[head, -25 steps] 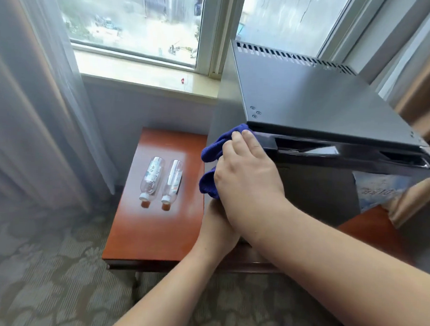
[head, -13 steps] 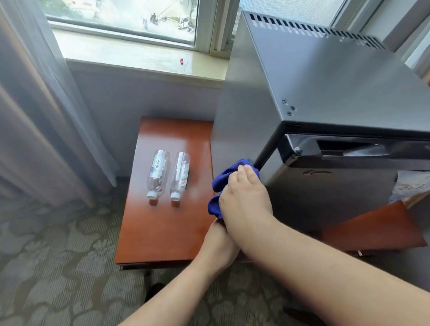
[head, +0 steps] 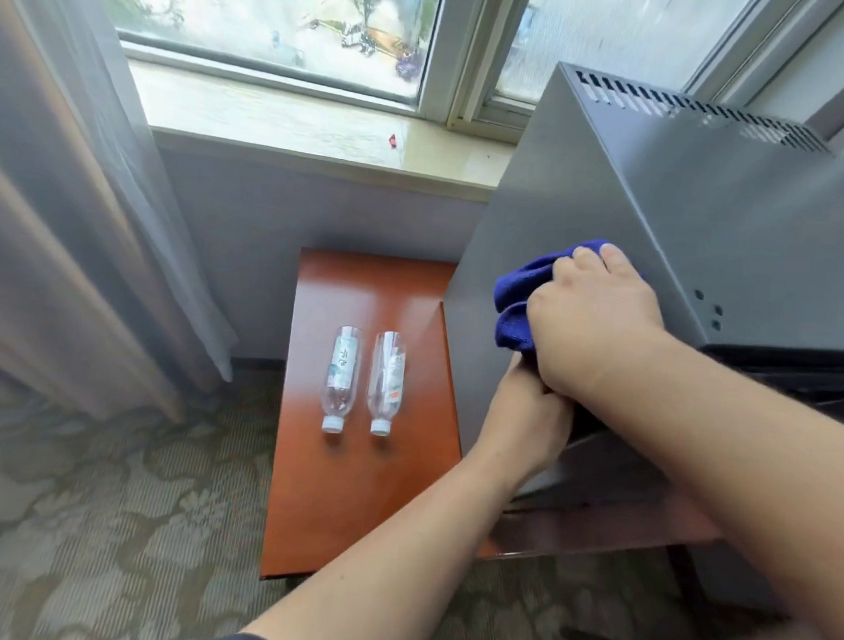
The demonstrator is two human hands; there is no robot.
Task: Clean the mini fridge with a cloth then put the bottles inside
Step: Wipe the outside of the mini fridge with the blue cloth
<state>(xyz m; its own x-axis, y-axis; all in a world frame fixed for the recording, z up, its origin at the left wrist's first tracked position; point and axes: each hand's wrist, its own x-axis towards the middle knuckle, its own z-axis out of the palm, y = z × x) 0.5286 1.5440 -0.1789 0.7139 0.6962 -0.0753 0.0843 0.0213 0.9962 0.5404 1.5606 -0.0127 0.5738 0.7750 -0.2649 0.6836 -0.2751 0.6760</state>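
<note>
The grey mini fridge (head: 693,199) stands on the right end of a low wooden table (head: 347,504), its door shut. My right hand (head: 594,332) grips a bunched blue cloth (head: 516,296) and presses it on the fridge's left wall, just under the top edge near the front corner. Below it, my left hand (head: 517,426) grips the fridge's front left corner; my right wrist hides its fingertips. Two clear plastic bottles (head: 340,379) (head: 385,382) with white caps lie side by side on the table left of the fridge, caps toward me.
A windowsill (head: 299,121) and window run behind the table. A sheer curtain (head: 67,220) hangs at the left. Patterned carpet (head: 96,522) covers the floor around the table. The fridge's vent slots (head: 699,109) line its back top edge.
My right hand has slid the cloth up the fridge's left wall from mid height to the top edge. The left hand stays at the front corner. The bottles have not moved.
</note>
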